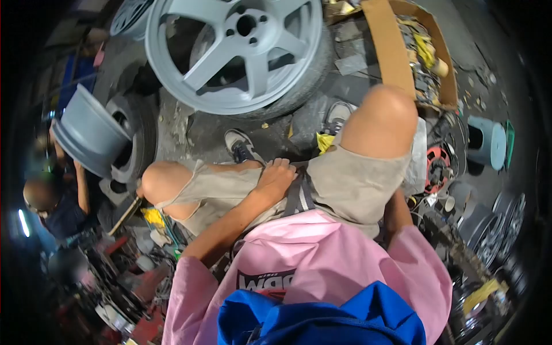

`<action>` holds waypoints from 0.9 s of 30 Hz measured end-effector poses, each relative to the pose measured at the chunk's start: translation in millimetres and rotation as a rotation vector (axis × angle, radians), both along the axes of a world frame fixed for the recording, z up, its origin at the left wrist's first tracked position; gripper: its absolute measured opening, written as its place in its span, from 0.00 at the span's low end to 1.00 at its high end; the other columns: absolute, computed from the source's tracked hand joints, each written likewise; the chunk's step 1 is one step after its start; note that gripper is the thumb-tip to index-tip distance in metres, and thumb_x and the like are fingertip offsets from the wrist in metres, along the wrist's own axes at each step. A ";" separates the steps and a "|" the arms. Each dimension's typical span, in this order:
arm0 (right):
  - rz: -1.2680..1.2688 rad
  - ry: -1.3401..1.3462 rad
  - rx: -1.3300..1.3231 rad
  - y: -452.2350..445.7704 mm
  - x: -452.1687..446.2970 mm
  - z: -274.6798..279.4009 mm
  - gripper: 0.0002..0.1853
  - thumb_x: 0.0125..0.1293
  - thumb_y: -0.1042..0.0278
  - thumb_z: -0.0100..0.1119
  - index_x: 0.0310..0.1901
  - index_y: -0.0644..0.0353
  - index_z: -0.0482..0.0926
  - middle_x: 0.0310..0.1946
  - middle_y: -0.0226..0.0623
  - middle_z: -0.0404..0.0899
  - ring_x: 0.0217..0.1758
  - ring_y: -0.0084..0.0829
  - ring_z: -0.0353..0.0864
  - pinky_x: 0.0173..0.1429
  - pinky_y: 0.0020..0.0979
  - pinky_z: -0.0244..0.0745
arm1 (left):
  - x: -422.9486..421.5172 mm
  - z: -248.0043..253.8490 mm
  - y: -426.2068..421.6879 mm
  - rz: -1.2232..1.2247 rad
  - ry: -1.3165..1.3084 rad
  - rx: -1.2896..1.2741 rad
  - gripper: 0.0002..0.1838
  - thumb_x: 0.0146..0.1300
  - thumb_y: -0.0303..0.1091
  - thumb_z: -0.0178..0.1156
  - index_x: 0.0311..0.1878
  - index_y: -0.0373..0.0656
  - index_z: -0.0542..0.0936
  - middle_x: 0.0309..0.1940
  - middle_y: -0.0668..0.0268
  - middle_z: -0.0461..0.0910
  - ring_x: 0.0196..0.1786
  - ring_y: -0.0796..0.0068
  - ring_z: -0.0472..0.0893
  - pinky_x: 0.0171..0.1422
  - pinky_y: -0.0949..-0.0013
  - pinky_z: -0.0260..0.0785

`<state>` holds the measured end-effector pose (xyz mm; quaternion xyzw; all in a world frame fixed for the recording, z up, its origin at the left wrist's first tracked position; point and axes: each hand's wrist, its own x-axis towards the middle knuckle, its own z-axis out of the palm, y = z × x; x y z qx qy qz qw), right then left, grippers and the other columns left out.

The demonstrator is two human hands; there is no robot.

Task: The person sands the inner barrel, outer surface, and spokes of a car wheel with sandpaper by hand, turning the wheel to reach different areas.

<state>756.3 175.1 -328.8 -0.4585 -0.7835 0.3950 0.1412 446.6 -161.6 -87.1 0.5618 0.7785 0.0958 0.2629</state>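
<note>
1. Two own arms in frame, pink sleeves. Left hand [278,177] at centre, back up, fingers close together and loosely bent, resting on khaki shorts [356,178]; fingertips hard to read, can't tell if it pinches cloth.
2. Grey strap [303,198] just beside left fingers, running down toward pink shirt [322,247].
3. Right forearm [397,210] drops beside the right thigh, right of centre; right hand hidden, state can't be told.
4. Large grey wheel rim [257,63], upper centre, spoked face up, on a dark tyre [315,92]; well apart from left hand, beyond the shoes.
5. Cardboard box [386,49], upper right, filled with scraps, some yellow.
6. Right edge: blue-grey tub [485,144], red ring-shaped item [439,167] nearer the thigh, spoked rims [506,224] lower down.
7. Left side: co-worker [66,210] in dark top, arms raised to a tilted grey rim [95,129]; exact grip unclear. Standing tyre [144,129] just right of that rim.
8. Lower left: wooden stick [125,215], slanted, above mixed clutter, red parts among it.
9. Bottom centre: blue cloth [322,319] over the shirt.
</note>
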 end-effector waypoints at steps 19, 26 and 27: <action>0.119 -0.020 -0.143 -0.7 -103.5 27.7 0.15 0.76 0.63 0.60 0.56 0.64 0.83 0.38 0.31 0.84 0.35 0.22 0.80 0.41 0.25 0.74 | -0.1 26.9 16.3 -0.269 -0.393 -0.147 0.25 0.62 0.19 0.54 0.63 0.45 0.76 0.69 0.52 0.72 0.74 0.46 0.68 0.79 0.40 0.56; 0.183 -0.076 -0.181 -29.2 -173.3 8.9 0.16 0.76 0.62 0.61 0.57 0.64 0.82 0.38 0.30 0.83 0.36 0.22 0.79 0.43 0.25 0.74 | -5.9 -22.5 48.4 -0.077 -0.286 -0.401 0.10 0.61 0.28 0.66 0.46 0.40 0.89 0.48 0.51 0.88 0.54 0.50 0.88 0.54 0.52 0.81; 0.184 -0.077 -0.189 -30.9 -177.2 9.4 0.16 0.76 0.62 0.61 0.57 0.64 0.82 0.38 0.30 0.83 0.37 0.22 0.79 0.43 0.25 0.74 | -16.6 -26.7 60.1 -0.192 -0.247 -0.473 0.13 0.61 0.29 0.68 0.48 0.37 0.88 0.47 0.48 0.89 0.52 0.52 0.89 0.55 0.55 0.83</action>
